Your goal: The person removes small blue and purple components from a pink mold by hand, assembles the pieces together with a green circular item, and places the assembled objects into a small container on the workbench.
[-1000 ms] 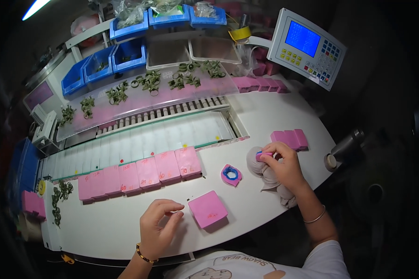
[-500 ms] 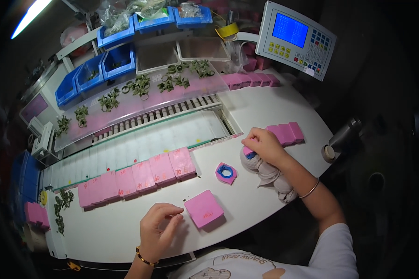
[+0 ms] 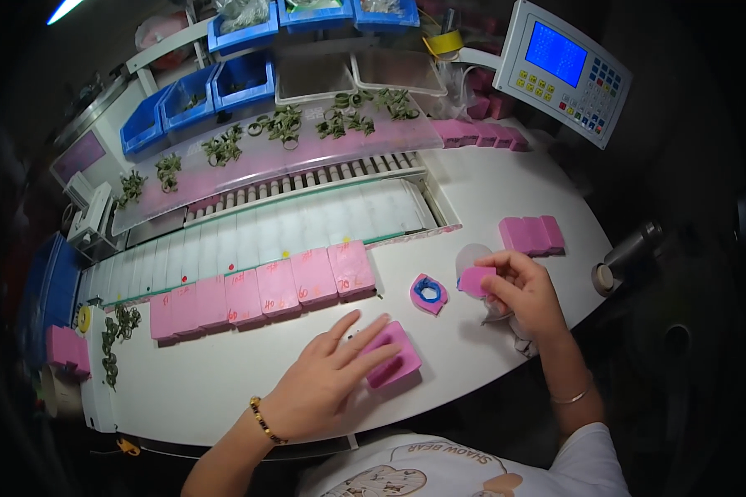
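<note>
My right hand (image 3: 532, 300) pinches a small flat pink piece (image 3: 475, 282) between thumb and fingers. Just behind that piece shows a round pale disc (image 3: 472, 252). Greyish cloth (image 3: 520, 341) lies under my right hand, mostly hidden by it. To the left of this sits a pink piece with a blue ring (image 3: 428, 291) set in its middle. My left hand (image 3: 327, 377) is open, fingers spread over a square pink block (image 3: 402, 352); whether the fingertips touch it I cannot tell.
A row of pink blocks (image 3: 261, 290) with red handwriting stands along the white tabletop (image 3: 224, 377). More pink blocks (image 3: 530, 235) stand at the right. Clusters of green rings (image 3: 286, 124) lie on a clear sheet below blue bins (image 3: 244, 74). A control panel (image 3: 562, 70) overhangs the back right.
My left hand has moved right and opened over the square pink block. The right hand has turned, and the pink piece now shows in its pinch. The whole view has shifted slightly.
</note>
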The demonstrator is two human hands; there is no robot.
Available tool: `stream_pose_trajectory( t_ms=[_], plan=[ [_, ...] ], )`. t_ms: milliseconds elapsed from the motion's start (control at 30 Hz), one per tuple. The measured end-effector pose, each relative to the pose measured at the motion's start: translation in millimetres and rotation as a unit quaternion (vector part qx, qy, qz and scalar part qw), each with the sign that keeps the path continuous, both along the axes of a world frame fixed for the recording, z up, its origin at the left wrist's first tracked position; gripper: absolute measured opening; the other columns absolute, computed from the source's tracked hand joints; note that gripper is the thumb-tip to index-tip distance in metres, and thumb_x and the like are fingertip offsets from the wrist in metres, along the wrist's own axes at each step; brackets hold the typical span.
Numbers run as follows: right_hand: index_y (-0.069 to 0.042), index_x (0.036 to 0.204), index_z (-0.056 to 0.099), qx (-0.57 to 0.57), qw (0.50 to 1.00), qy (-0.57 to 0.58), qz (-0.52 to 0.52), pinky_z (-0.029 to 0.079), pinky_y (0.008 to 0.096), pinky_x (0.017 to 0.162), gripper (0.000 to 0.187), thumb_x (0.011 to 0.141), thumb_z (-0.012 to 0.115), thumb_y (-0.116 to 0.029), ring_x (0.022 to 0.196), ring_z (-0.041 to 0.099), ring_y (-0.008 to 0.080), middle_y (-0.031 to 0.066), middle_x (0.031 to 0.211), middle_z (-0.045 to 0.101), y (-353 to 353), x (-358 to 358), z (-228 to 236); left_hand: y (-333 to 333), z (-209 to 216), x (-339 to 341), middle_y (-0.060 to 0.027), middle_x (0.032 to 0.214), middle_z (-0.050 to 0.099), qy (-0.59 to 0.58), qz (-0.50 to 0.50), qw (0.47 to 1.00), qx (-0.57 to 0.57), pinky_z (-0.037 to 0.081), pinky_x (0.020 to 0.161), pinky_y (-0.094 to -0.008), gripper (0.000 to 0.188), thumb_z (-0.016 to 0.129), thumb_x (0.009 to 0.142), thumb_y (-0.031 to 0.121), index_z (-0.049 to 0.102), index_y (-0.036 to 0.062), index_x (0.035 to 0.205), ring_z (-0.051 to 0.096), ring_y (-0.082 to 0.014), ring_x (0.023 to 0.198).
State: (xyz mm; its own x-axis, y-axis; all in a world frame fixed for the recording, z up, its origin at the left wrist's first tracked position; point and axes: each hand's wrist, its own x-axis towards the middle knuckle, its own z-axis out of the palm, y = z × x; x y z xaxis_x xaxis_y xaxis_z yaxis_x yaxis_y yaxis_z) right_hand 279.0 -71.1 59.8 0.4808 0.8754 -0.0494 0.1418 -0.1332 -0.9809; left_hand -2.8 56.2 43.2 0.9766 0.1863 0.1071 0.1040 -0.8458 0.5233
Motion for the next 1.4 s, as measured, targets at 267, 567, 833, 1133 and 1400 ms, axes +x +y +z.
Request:
stream_pose_trajectory(
  t_ms=[267,567,833,1133,1400],
  plan=[
    [0.002,0.108,0.06,0.049,0.995,0.081,-0.007,0.047,0.0188,0.058,0.02,0.088,0.065,0.001,0.074,0.06,0.0072,0.0057,0.089,0.065,-37.5,-34.8,-19.3,15.0,3.6,37.9,-0.0052,0.134,0.05,0.096,-0.097,0.99,-0.04,0.046,0.097,-0.0426,0.075,0.067,0.063,-0.001,0.05,0.0139,0.134,0.047,-0.035,0.112],
    [-0.001,0.096,0.054,0.171,0.965,0.2,0.007,0.05,0.0249,0.059,0.013,0.089,0.065,-0.002,0.076,0.064,0.0172,0.0106,0.09,0.061,-36.5,-73.6,-21.2,10.3,-11.9,14.9,-0.009,0.135,0.047,-0.146,0.085,0.776,-0.608,0.043,0.104,-0.0402,0.077,0.078,0.079,0.014,0.036,0.0034,0.142,0.051,-0.023,0.121],
    [0.002,0.101,0.06,0.206,0.968,0.111,0.095,0.054,0.0315,0.074,0.016,0.086,0.063,0.007,0.089,0.062,0.0176,0.0131,0.102,0.062,-25.7,-93.5,-14.9,-13.5,-41.3,7.0,-0.0271,0.139,0.042,-0.254,0.005,0.429,-0.867,0.048,0.098,-0.0475,0.071,0.041,0.098,0.053,0.029,0.003,0.147,0.046,-0.0398,0.127],
    [-0.001,0.102,0.063,0.231,0.927,-0.269,0.12,0.054,0.0289,0.066,0.025,0.079,0.07,0.007,0.079,0.066,0.0228,0.0121,0.092,0.065,-16.4,-95.0,4.9,-36.8,-33.1,13.5,-0.0185,0.143,0.042,-0.213,0.098,0.456,-0.859,0.034,0.111,-0.0498,0.069,0.05,0.097,0.045,0.03,0.0021,0.147,0.045,-0.0343,0.13],
    [-0.001,0.117,0.048,0.063,0.973,0.185,0.12,0.051,0.0252,0.083,0.04,0.084,0.071,0.002,0.094,0.064,0.0141,0.0117,0.101,0.064,-15.0,-89.7,-10.5,-34.1,-39.2,12.6,-0.0158,0.144,0.041,-0.218,0.038,0.514,-0.829,0.031,0.112,-0.0392,0.069,0.064,0.091,0.03,0.03,0.0024,0.145,0.042,-0.025,0.133]
  ],
)
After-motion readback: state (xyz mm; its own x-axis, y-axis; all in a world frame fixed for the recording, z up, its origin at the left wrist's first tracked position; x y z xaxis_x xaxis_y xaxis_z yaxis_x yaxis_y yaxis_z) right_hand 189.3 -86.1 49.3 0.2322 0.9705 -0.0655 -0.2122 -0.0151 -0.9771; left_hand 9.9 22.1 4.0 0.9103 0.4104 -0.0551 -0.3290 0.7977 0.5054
